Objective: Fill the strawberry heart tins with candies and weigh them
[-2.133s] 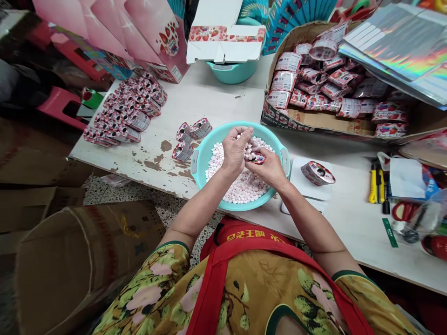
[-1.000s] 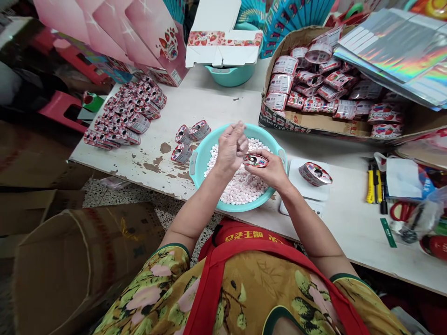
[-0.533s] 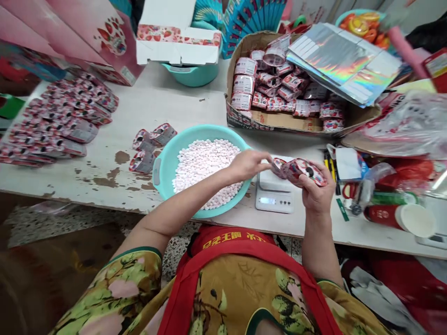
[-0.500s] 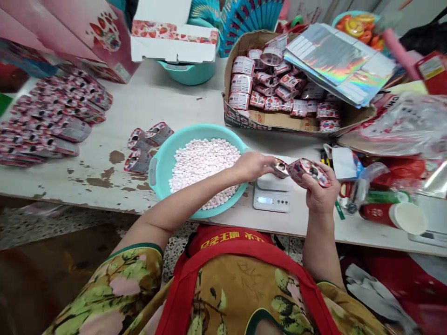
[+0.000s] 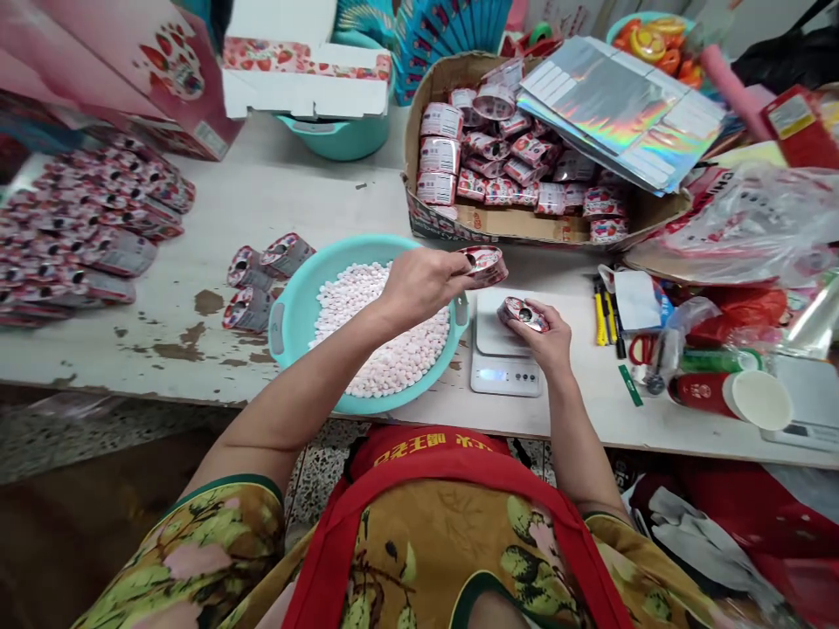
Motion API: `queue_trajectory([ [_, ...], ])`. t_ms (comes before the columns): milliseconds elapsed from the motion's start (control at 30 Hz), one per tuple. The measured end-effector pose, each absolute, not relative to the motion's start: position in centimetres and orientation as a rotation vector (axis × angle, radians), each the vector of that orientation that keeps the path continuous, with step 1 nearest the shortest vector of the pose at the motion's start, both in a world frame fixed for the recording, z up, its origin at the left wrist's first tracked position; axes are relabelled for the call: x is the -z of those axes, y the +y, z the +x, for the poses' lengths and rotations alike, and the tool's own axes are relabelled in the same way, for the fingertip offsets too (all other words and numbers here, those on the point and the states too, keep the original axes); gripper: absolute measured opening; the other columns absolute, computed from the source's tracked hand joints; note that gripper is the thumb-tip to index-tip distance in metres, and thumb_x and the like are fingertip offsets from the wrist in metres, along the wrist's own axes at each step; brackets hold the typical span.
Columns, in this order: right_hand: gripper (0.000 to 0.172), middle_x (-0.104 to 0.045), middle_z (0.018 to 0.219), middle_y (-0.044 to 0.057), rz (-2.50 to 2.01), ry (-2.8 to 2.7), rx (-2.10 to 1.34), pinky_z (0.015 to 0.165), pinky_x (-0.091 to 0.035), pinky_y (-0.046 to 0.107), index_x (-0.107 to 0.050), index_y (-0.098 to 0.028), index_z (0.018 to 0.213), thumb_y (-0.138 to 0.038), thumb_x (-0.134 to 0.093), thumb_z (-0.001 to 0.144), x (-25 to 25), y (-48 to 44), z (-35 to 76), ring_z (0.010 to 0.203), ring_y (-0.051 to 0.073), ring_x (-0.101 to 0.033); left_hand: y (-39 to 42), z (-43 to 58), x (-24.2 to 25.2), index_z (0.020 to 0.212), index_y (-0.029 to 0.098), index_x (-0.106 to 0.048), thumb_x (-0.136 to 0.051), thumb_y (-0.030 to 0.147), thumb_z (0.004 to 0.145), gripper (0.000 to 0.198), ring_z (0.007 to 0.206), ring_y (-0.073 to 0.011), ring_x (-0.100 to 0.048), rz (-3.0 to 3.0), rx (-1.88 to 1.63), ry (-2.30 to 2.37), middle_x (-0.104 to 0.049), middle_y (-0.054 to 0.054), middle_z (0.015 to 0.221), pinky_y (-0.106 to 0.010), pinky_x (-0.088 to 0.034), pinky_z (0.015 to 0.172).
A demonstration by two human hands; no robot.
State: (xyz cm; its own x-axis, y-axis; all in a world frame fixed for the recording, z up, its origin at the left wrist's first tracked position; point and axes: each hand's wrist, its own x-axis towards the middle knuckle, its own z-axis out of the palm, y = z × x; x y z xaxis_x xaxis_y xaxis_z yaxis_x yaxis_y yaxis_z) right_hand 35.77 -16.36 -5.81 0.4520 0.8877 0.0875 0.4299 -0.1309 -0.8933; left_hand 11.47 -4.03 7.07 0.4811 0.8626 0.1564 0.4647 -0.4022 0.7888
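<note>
My left hand (image 5: 419, 281) is closed on the near end of a strawberry-print packet (image 5: 486, 265), held in the air above the right rim of the turquoise basin (image 5: 280, 297). Pale pink candies (image 5: 399, 358) fill the bottom of that basin. Over the white scale (image 5: 503, 374), my right hand (image 5: 548, 336) grips a second packet (image 5: 523, 314), which has a dark round opening facing up. Whether this packet touches the scale's plate, I cannot tell. Left of the basin stand three similar packets (image 5: 247, 307).
Many packets (image 5: 118, 249) are lined up at the far left. A cardboard box (image 5: 472, 229) of wrapped packets stands at the back, with shiny silver sheets (image 5: 629, 105) on it. Markers (image 5: 599, 314), a red paper cup (image 5: 701, 393) and plastic bags lie to the right.
My hands have moved apart. The left one has carried its packet up and left, while the right one has come left over the scale with the other packet.
</note>
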Motion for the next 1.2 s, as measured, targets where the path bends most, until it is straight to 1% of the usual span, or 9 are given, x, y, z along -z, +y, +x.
queue_trajectory([
  [133,0.070,-0.061,0.139,0.012,-1.607,-1.266,-0.445,0.111,-0.048,0.053,-0.067,-0.025,0.133,-0.054,-0.086,0.072,2.5,-14.7,33.0,0.131,0.032,-0.056,-6.3,7.7,-8.2,0.075,0.018,-0.077,-0.078,0.027,0.080,0.011,0.066,-0.0165,-0.061,1.860,-0.675,1.081,-0.068,-0.001,0.064,-0.029,-0.041,0.063],
  [200,0.080,-0.056,0.145,0.009,-1.378,-1.389,-0.685,0.100,-0.056,0.046,-0.057,-0.029,0.142,-0.055,-0.086,0.072,0.0,-13.4,30.6,0.122,0.027,-0.062,-6.9,6.7,-7.3,0.074,0.018,-0.075,-0.082,0.034,0.079,0.019,0.067,-0.0162,-0.062,1.697,-0.708,1.052,-0.069,-0.001,0.066,-0.030,-0.044,0.063],
  [333,0.065,-0.064,0.110,0.002,-1.147,-1.574,-1.058,0.089,-0.056,0.036,-0.058,-0.023,0.126,-0.058,-0.082,0.077,-3.5,-10.1,26.0,0.100,0.019,-0.064,-6.9,5.1,-4.3,0.077,0.021,-0.068,-0.081,0.065,0.078,0.045,0.059,-0.0111,-0.056,1.196,-0.998,1.137,-0.059,0.002,0.059,-0.027,-0.040,0.053],
  [433,0.055,-0.061,0.095,-0.001,-1.176,-1.646,-1.039,0.086,-0.053,0.034,-0.058,-0.021,0.117,-0.055,-0.080,0.080,-4.7,-8.7,23.9,0.092,0.017,-0.061,-6.6,4.5,-2.3,0.085,0.022,-0.066,-0.058,0.086,0.084,0.064,0.052,-0.0077,-0.045,0.737,-1.103,1.151,-0.056,0.003,0.059,-0.027,-0.029,0.046],
  [500,0.049,-0.059,0.088,-0.002,-1.224,-1.722,-1.026,0.085,-0.052,0.033,-0.058,-0.020,0.108,-0.049,-0.082,0.077,-5.0,-8.5,23.0,0.087,0.016,-0.058,-6.6,5.0,-1.3,0.091,0.021,-0.067,-0.047,0.089,0.087,0.070,0.056,-0.0093,-0.052,0.587,-1.043,1.111,-0.063,0.001,0.067,-0.026,-0.034,0.048],
  [733,0.047,-0.062,0.083,-0.002,-1.318,-1.548,-1.114,0.078,-0.052,0.031,-0.060,-0.021,0.099,-0.043,-0.089,0.069,-3.4,-9.2,23.7,0.080,0.016,-0.057,-7.0,8.5,0.0,0.095,0.018,-0.071,-0.071,0.060,0.090,0.042,0.071,-0.0162,-0.072,0.406,-1.058,1.081,-0.075,-0.002,0.079,-0.025,-0.054,0.063],
  [1033,0.062,-0.075,0.092,0.001,-1.231,-1.169,-1.417,0.081,-0.058,0.034,-0.071,-0.021,0.100,-0.040,-0.100,0.049,-1.0,-11.9,25.1,0.082,0.019,-0.069,-6.8,7.1,-3.3,0.079,0.016,-0.065,-0.073,0.048,0.092,0.035,0.042,-0.0050,-0.036,0.735,-0.997,1.116,-0.045,0.006,0.057,-0.019,-0.027,0.042],
  [1133,0.060,-0.076,0.092,0.001,-1.253,-1.140,-1.300,0.079,-0.059,0.033,-0.073,-0.022,0.099,-0.037,-0.101,0.048,-1.0,-13.5,26.2,0.083,0.020,-0.070,-6.3,5.0,-2.8,0.081,0.019,-0.066,-0.067,0.040,0.094,0.025,0.058,-0.0118,-0.054,1.186,-0.892,1.281,-0.057,0.001,0.065,-0.023,-0.044,0.057],
  [1200,0.060,-0.076,0.095,0.002,-1.300,-1.106,-1.157,0.081,-0.059,0.034,-0.073,-0.023,0.098,-0.036,-0.101,0.047,-1.0,-15.1,28.0,0.087,0.021,-0.071,-5.7,4.3,-2.6,0.087,0.020,-0.071,-0.070,0.031,0.090,0.011,0.091,-0.0222,-0.066,1.635,-0.662,1.380,-0.072,-0.006,0.089,-0.035,-0.053,0.086],
])
